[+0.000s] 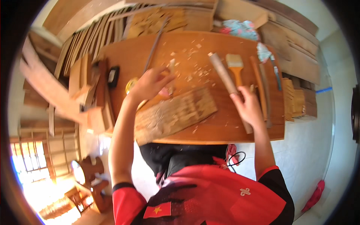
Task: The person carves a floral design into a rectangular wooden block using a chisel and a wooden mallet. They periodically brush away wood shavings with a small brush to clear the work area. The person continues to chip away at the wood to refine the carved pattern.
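My left hand (150, 84) hovers over the left-middle of the brown table (183, 41), fingers apart and a little blurred. Just beside its fingertips is a pale, narrow piece (172, 67) whose kind I cannot make out. Below that hand lies a rough wooden board (176, 114) with a carved, uneven face, set slantwise near the front edge. On the right, my right hand (246, 105) is closed round a long wooden stick (222, 71) that points away to the upper left. A wide paintbrush (235, 65) with pale bristles lies right beside the stick.
Wood chips (198, 71) are scattered mid-table. A long thin rod (154, 48), a yellow round item (130, 84) and a black box (113, 77) lie left. Long slim tools (258, 88) lie right. Timber strips (84, 48) and a patterned cloth (242, 30) border the table.
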A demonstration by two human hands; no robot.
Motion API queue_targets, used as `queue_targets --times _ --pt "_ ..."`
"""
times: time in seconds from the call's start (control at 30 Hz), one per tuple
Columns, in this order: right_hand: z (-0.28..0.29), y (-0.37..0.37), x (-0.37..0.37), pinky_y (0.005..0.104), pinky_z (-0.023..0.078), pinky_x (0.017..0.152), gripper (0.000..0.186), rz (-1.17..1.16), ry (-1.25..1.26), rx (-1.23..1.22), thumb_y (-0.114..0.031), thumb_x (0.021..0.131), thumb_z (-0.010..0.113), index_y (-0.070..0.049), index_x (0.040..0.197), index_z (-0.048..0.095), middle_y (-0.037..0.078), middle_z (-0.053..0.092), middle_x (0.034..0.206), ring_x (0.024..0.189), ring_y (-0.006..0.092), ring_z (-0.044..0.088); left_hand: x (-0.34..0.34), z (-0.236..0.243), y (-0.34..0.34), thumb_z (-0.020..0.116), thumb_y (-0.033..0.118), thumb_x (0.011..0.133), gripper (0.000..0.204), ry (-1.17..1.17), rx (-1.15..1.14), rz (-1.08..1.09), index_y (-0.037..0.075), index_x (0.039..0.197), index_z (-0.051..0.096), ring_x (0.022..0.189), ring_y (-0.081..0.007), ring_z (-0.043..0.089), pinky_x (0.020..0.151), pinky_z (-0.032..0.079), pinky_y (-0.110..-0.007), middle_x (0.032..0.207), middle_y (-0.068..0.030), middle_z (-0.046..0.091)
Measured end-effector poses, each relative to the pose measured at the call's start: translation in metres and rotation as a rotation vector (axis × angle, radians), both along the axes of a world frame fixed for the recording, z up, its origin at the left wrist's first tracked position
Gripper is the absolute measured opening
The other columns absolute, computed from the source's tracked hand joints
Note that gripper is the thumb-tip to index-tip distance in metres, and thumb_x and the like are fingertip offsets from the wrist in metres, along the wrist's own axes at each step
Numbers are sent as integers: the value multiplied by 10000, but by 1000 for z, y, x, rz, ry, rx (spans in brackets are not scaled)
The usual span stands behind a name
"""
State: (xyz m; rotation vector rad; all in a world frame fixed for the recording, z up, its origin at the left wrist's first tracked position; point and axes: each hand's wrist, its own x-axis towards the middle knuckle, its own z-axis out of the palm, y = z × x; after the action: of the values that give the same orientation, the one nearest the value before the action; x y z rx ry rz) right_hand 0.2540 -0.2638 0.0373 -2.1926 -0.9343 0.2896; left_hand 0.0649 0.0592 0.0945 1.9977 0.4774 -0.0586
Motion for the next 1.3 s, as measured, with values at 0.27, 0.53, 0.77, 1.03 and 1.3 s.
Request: queue_targets --times 0.27,0.53,0.77,1.03,1.3 --pt "-3 0 -9 303 524 611 377 -1 248 118 -234 1042 657 46 1284 585 112 646 1112 698 154 670 -12 1 -19 642 258 1045 300 -32 -155 -86 -41 1035 617 689 -165 745 613 589 -293 770 -121 743" --pt "5 -7 -23 292 508 639 333 41 236 140 -182 1030 670 48 1260 599 91 644 1036 707 141 641 -15 -16 -25 647 177 1001 241 -77 -11 -179 -35 1116 647 760 -158 722 725 579 -301 858 -96 760" --pt "10 -17 -36 282 500 635 318 85 250 133 -145 1029 666 59 1262 594 72 624 991 701 115 605 -23 -39 -22 599 122 1016 418 -134 -213 -257 -31 1405 594 1023 -158 656 923 534 -311 1164 -117 730" --pt "25 -25 -60 244 450 487 374 51 509 114 -201 1070 595 21 1367 548 81 669 937 612 96 604 -26 -54 -30 534 52 1062 379 -267 -430 -309 -36 1431 527 994 -170 662 914 540 -325 1177 -110 722" --pt "34 -39 -75 228 419 463 392 101 424 34 -204 1074 581 16 1394 532 79 665 904 568 84 581 -17 -58 -31 554 109 1064 359 -319 -388 -434 -23 1395 599 940 -140 652 887 540 -315 1146 -80 741"
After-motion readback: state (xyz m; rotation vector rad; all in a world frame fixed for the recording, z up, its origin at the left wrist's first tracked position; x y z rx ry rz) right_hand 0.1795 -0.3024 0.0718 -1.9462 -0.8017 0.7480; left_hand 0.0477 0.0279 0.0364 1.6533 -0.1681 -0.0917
